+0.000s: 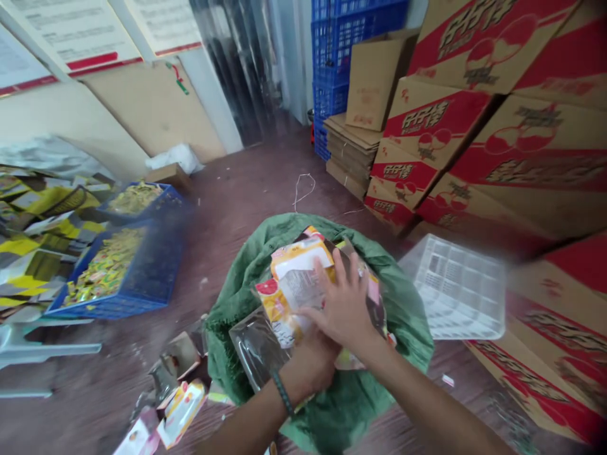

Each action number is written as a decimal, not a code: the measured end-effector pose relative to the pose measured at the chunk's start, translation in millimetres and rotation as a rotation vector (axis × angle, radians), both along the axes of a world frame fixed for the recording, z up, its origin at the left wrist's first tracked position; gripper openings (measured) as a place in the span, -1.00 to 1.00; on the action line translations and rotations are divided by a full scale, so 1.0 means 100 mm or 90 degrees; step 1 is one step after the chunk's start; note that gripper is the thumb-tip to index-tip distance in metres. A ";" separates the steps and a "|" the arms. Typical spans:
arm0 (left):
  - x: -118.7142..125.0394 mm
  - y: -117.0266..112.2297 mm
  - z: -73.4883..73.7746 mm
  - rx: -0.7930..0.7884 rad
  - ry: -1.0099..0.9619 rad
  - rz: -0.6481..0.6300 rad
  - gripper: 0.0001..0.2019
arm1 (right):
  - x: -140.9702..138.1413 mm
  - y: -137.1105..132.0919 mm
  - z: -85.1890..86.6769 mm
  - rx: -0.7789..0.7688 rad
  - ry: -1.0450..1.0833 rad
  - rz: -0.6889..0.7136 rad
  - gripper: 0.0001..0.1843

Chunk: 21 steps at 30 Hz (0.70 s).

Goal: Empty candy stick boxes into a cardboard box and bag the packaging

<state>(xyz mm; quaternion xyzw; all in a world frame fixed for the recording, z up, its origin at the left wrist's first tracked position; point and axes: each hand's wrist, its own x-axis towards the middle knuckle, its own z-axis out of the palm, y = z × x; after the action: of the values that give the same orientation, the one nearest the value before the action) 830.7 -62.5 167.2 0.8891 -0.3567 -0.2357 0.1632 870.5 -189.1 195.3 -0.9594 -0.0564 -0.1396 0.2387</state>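
A green woven sack (403, 297) stands in the middle of the view, its mouth full of packaging. My right hand (346, 306) lies on top with fingers spread, pressed against crumpled yellow-and-white printed packaging (301, 284). Just below it, my left hand (315, 360), with a dark beaded bracelet (283, 393) at the wrist, reaches into the sack mouth. Its fingers are hidden beneath the right hand and the packaging. A clear plastic tray (256, 344) sticks out at the sack's left side.
Discarded boxes (183, 411) lie on the floor at lower left. Blue crates (128, 284) of small wrapped packets stand further left. A white plastic basket (462, 287) sits right of the sack, before stacked red-and-brown cartons (427, 120). Flattened cardboard (351, 151) is piled behind.
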 end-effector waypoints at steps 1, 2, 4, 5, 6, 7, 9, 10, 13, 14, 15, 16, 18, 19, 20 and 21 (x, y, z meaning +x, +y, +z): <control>-0.04 -0.05 0.04 0.032 0.031 -0.011 -0.46 | 0.09 0.08 -0.10 -0.046 0.057 0.025 0.19; -0.08 -0.06 0.11 0.059 0.059 -0.013 -0.42 | 0.17 0.16 -0.22 -0.085 0.116 0.051 0.24; -0.15 0.06 0.30 0.060 0.101 -0.013 -0.24 | 0.26 0.30 -0.46 -0.132 0.231 0.100 0.31; -0.16 0.19 0.41 0.027 0.115 -0.008 -0.21 | 0.28 0.34 -0.57 -0.140 0.275 0.117 0.33; -0.14 0.37 0.53 -0.015 0.121 0.007 -0.31 | 0.29 0.36 -0.65 -0.139 0.307 0.128 0.36; -0.08 0.58 0.62 -0.059 0.129 0.032 -0.50 | 0.30 0.37 -0.72 -0.134 0.324 0.137 0.38; 0.15 1.06 0.71 -0.051 -0.018 0.269 -0.60 | 0.32 0.36 -0.79 -0.129 0.329 0.155 0.40; 0.30 1.30 0.68 0.018 -0.136 0.443 -0.61 | 0.34 0.35 -0.81 -0.131 0.329 0.163 0.40; 0.69 1.82 0.33 0.308 -0.148 0.643 -0.62 | 0.36 0.36 -0.86 -0.147 0.333 0.185 0.37; 0.77 1.91 0.17 0.351 -0.081 0.644 -0.60 | 0.36 0.38 -0.89 -0.153 0.334 0.191 0.34; 0.83 1.96 0.02 0.370 -0.030 0.639 -0.62 | 0.35 0.41 -0.92 -0.160 0.333 0.199 0.31; 0.86 1.98 -0.10 0.372 0.008 0.634 -0.69 | 0.35 0.43 -0.97 -0.167 0.329 0.207 0.27; 0.92 1.99 -0.16 0.345 0.008 0.644 -0.91 | 0.35 0.49 -1.08 -0.180 0.325 0.222 0.21; 0.98 1.99 -0.09 0.328 -0.014 0.652 -0.91 | 0.37 0.51 -1.14 -0.184 0.330 0.225 0.19; 1.06 2.02 0.05 0.305 -0.048 0.660 -0.85 | 0.39 0.54 -1.20 -0.185 0.338 0.228 0.18; 1.16 2.08 0.25 0.279 -0.090 0.669 -0.82 | 0.43 0.57 -1.25 -0.182 0.346 0.231 0.17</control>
<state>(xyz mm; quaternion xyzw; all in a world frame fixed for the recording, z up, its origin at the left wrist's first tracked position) 947.0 145.0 192.0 0.9737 0.1802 -0.1316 0.0459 913.7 -131.9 70.7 -0.9596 -0.1795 0.1744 0.1289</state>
